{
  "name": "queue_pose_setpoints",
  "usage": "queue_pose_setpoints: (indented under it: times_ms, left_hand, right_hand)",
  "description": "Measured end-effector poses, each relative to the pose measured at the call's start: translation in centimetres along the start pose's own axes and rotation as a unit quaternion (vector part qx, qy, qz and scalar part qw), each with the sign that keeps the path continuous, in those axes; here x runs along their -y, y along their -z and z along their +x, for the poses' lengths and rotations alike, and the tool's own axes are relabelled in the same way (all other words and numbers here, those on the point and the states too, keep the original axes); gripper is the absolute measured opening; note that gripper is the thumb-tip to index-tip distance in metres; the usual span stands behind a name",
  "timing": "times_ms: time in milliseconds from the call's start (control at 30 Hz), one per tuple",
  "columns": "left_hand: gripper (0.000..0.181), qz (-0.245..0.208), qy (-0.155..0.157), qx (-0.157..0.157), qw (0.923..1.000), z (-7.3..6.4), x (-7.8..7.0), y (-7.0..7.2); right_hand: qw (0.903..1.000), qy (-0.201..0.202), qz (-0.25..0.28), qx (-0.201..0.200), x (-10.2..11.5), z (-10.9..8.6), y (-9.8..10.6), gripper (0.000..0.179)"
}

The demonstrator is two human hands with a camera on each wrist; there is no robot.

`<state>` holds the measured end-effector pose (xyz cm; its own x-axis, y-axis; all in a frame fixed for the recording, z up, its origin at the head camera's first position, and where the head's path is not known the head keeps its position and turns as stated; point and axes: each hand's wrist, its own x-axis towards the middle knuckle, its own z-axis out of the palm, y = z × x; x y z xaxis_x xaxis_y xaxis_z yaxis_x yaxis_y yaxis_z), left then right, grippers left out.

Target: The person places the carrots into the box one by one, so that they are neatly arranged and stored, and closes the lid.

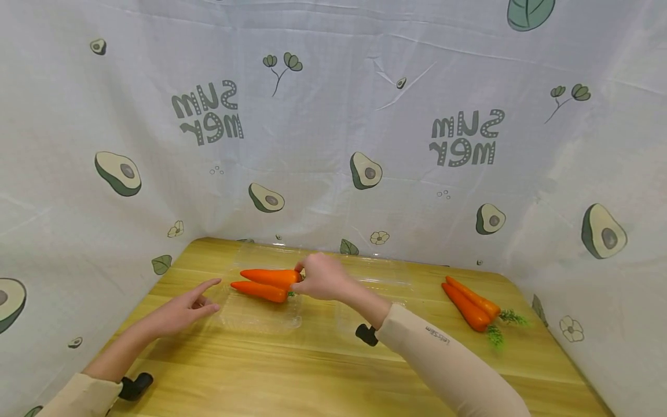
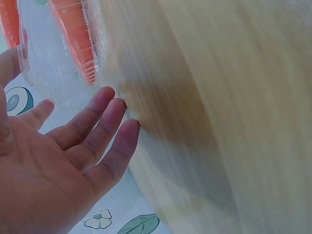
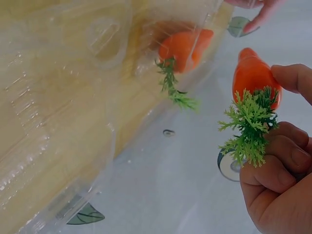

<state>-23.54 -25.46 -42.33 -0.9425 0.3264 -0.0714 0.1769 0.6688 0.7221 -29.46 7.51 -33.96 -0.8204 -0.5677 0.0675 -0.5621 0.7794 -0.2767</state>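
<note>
My right hand (image 1: 325,278) holds an orange toy carrot (image 1: 268,277) near its thick end, its tip pointing left. In the right wrist view, the green leaves (image 3: 251,119) of that carrot hang beside my curled fingers. A second carrot (image 1: 259,291) lies just in front of it, inside a clear plastic container (image 1: 237,317). To the left of the container, my left hand (image 1: 184,310) is held with its fingers spread and nothing in it. The left wrist view shows its palm and loosely bent fingers beside the container's clear wall (image 2: 36,73).
Another clear container (image 1: 372,269) stands to the right, partly behind my right forearm. Two more carrots (image 1: 469,307) with green leaves lie on the wooden table (image 1: 250,376) at the right. A printed white cloth (image 1: 323,133) hangs behind the table and along its sides.
</note>
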Motion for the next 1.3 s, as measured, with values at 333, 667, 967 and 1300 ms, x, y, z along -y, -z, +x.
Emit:
queue_pose_setpoints:
  times_ms: [333, 667, 967, 1300]
  left_hand:
    - [0.071, 0.009, 0.001, -0.004, 1.0000, -0.1, 0.0, 0.0]
    - [0.071, 0.004, -0.002, -0.002, 1.0000, 0.0, 0.0, 0.0]
    - [0.072, 0.001, 0.000, -0.001, 1.0000, 0.0, -0.1, -0.1]
    - [0.070, 0.009, -0.006, -0.006, 0.9999, -0.1, -0.4, -0.1]
  right_hand:
    - [0.9998, 0.006, -0.007, 0.019, 1.1, 0.7, -0.8, 0.025]
    - [0.9991, 0.018, -0.028, 0.025, 1.9, 1.0, -1.6, 0.019]
    - [0.9969, 0.045, -0.060, 0.026, 2.5, 1.3, -2.7, 0.023]
    - [0.9947, 0.042, -0.089, 0.031, 2.6, 1.5, -3.8, 0.025]
